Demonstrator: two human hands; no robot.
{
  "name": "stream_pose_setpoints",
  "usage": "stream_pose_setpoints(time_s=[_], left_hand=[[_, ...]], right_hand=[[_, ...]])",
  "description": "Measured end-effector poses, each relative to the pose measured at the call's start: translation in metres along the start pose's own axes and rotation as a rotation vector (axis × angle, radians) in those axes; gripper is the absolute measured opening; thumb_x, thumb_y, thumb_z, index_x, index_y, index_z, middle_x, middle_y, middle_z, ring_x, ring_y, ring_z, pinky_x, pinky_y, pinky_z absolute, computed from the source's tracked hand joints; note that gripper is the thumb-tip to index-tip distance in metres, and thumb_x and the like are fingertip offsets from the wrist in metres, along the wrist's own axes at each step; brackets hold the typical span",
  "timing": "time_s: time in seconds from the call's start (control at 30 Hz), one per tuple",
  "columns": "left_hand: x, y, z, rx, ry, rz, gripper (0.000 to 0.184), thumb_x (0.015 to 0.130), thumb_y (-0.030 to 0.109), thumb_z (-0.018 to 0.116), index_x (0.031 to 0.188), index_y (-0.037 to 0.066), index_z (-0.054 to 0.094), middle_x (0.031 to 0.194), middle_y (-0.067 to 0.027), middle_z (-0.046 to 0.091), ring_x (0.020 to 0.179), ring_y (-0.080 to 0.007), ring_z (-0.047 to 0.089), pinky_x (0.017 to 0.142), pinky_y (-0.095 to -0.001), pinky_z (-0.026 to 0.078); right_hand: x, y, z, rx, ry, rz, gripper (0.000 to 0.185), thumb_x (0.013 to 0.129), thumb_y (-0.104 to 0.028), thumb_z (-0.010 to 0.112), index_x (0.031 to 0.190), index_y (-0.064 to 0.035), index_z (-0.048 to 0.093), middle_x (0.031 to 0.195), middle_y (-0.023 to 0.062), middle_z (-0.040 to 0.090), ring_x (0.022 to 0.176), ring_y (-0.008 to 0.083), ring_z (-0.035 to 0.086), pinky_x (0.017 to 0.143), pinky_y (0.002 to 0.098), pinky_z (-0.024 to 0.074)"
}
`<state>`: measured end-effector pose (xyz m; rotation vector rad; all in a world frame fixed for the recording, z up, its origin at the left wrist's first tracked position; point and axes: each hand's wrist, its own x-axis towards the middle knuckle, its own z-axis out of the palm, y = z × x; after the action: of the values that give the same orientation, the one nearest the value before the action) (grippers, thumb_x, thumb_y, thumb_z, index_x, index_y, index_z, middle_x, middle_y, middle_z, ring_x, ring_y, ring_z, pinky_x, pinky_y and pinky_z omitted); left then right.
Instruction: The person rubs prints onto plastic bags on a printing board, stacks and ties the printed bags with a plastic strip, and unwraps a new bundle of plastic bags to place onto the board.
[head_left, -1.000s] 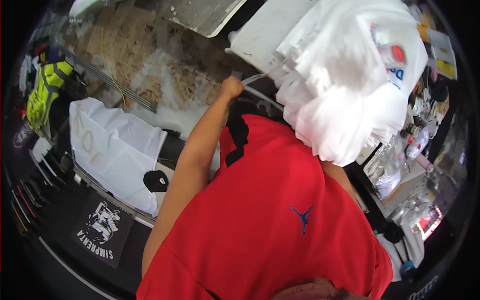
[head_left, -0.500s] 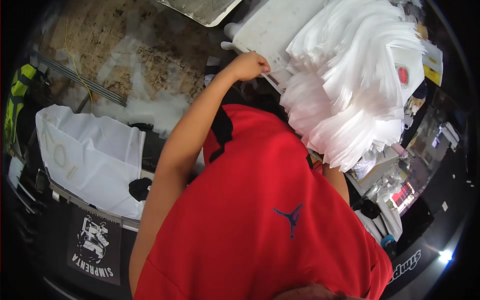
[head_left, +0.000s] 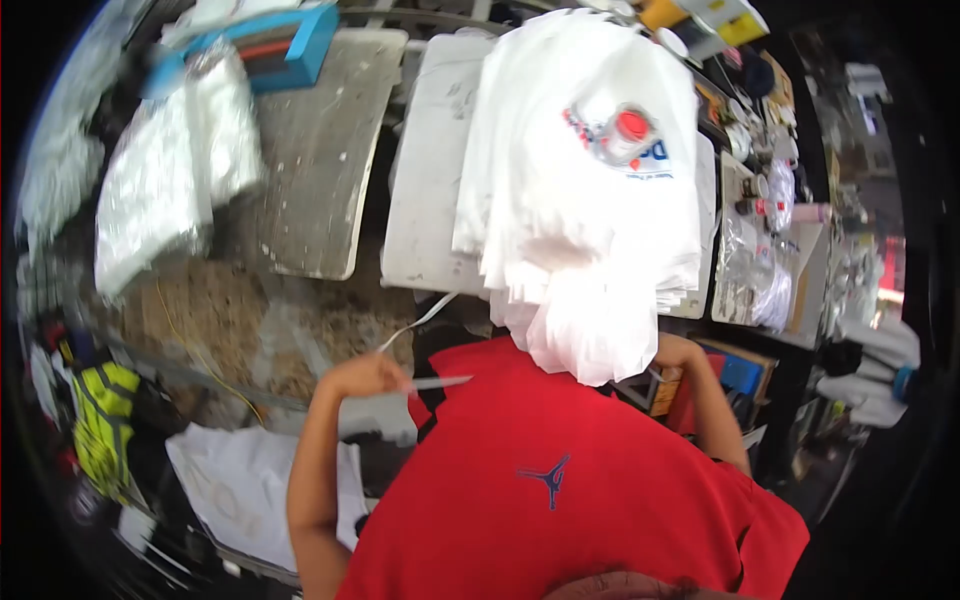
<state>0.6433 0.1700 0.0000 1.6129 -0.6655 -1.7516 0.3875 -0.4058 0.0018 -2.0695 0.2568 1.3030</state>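
Note:
Left of the red shirt, my left hand (head_left: 370,376) is closed on a thin white strip (head_left: 428,318), one length rising toward the white board and another pointing right. A thick stack of white plastic bags (head_left: 570,200) fans over the boards and hangs over the front edge. On top lies a clear container with a red lid (head_left: 631,126), beside blue and red print. At the lower right edge of the stack is my right hand (head_left: 678,352); its fingers are hidden by the bags.
A grey board (head_left: 320,150) and a white board (head_left: 430,170) lie left of the stack. Clear plastic packaging (head_left: 165,180) and a blue tray (head_left: 312,48) are at upper left. Bottles and wrapped items (head_left: 765,250) sit right. White cloth (head_left: 250,480) lies lower left, near a yellow vest (head_left: 103,420).
The view has shifted, showing more boards at the top. My left hand has moved down and left with the strip, away from the stack. The bags lie flatter, and my right hand now shows.

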Motion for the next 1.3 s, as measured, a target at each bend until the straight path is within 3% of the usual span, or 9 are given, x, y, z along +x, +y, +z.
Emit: stream_pose_setpoints(time_s=[0.13,0.3,0.33,0.37,0.5,0.8,1.0,1.03,1.3], left_hand=[[-0.069,0.118,-0.017,0.107,-0.303,0.263,0.017,0.093,0.015,0.063,0.101,0.005,0.073,0.092,-0.0087,0.073,0.082,-0.0197,0.067,0.072,-0.0296,0.051],[-0.119,0.260,-0.112,0.183,-0.531,0.930,0.016,0.090,0.006,0.062,0.092,-0.008,0.070,0.080,-0.0208,0.068,0.059,-0.0279,0.060,0.052,-0.0361,0.045],[-0.111,0.271,-0.120,0.008,-0.434,1.256,0.016,0.084,0.007,0.070,0.080,-0.008,0.068,0.067,-0.0202,0.063,0.050,-0.0242,0.053,0.043,-0.0365,0.036],[-0.117,0.253,-0.113,-0.237,0.365,1.284,0.025,0.080,0.015,0.074,0.067,-0.004,0.064,0.059,-0.0157,0.060,0.048,-0.0208,0.052,0.043,-0.0336,0.033],[-0.096,0.340,-0.195,-0.100,0.511,1.115,0.033,0.090,0.028,0.066,0.080,-0.003,0.060,0.060,0.0028,0.044,0.048,-0.0087,0.033,0.049,-0.0249,0.028],[0.117,0.466,-0.328,-0.160,0.839,0.828,0.023,0.099,0.026,0.055,0.092,0.007,0.065,0.070,0.0030,0.058,0.058,-0.0052,0.049,0.052,-0.0216,0.037],[0.300,0.341,-0.447,-0.268,0.971,0.288,0.024,0.096,0.027,0.056,0.100,0.005,0.066,0.092,-0.0092,0.069,0.089,-0.0212,0.066,0.087,-0.0319,0.050],[0.321,0.322,-0.420,-0.536,0.569,0.571,0.027,0.093,0.028,0.059,0.101,0.003,0.067,0.095,-0.0110,0.070,0.092,-0.0265,0.065,0.091,-0.0318,0.048],[0.398,0.182,-0.463,0.780,1.092,-0.072,0.027,0.092,0.025,0.058,0.104,0.002,0.066,0.098,-0.0131,0.069,0.086,-0.0271,0.065,0.081,-0.0340,0.050]], right_hand=[[-0.111,-0.144,-0.048,0.160,-0.389,-0.046,0.024,0.086,-0.027,0.071,0.097,-0.0060,0.075,0.092,0.0060,0.074,0.081,0.0150,0.068,0.073,0.0278,0.0512],[-0.222,-0.207,-0.119,0.339,0.047,-0.584,0.014,0.078,-0.010,0.075,0.085,0.0020,0.074,0.079,0.0141,0.072,0.068,0.0222,0.069,0.058,0.0306,0.0507],[-0.233,-0.195,-0.122,0.481,0.322,-0.689,0.018,0.073,-0.014,0.078,0.074,0.0019,0.072,0.074,0.0147,0.070,0.062,0.0209,0.067,0.052,0.0300,0.0468],[-0.235,-0.174,-0.126,0.457,0.741,-0.744,0.024,0.072,-0.020,0.078,0.063,-0.0015,0.065,0.067,0.0081,0.066,0.059,0.0148,0.061,0.051,0.0268,0.0422],[-0.227,-0.164,-0.203,0.649,1.160,-0.674,0.021,0.089,-0.024,0.065,0.091,-0.0041,0.061,0.069,-0.0053,0.050,0.057,0.0027,0.037,0.051,0.0193,0.0275],[-0.032,-0.096,-0.420,0.794,1.237,-0.532,0.013,0.096,-0.017,0.054,0.096,-0.0074,0.063,0.083,0.0012,0.068,0.065,0.0043,0.055,0.056,0.0202,0.0452],[0.189,-0.028,-0.473,0.398,1.340,-0.242,0.019,0.081,-0.026,0.071,0.093,-0.0119,0.075,0.082,0.0075,0.072,0.069,0.0192,0.066,0.066,0.0337,0.0515],[0.223,-0.014,-0.460,0.340,1.294,-0.214,0.020,0.080,-0.031,0.066,0.086,-0.0145,0.076,0.090,0.0102,0.072,0.086,0.0297,0.068,0.078,0.0398,0.0529],[0.283,-0.011,-0.385,0.086,1.565,-0.499,0.025,0.086,-0.024,0.060,0.100,-0.0060,0.069,0.079,0.0147,0.069,0.067,0.0290,0.064,0.063,0.0400,0.0500]])
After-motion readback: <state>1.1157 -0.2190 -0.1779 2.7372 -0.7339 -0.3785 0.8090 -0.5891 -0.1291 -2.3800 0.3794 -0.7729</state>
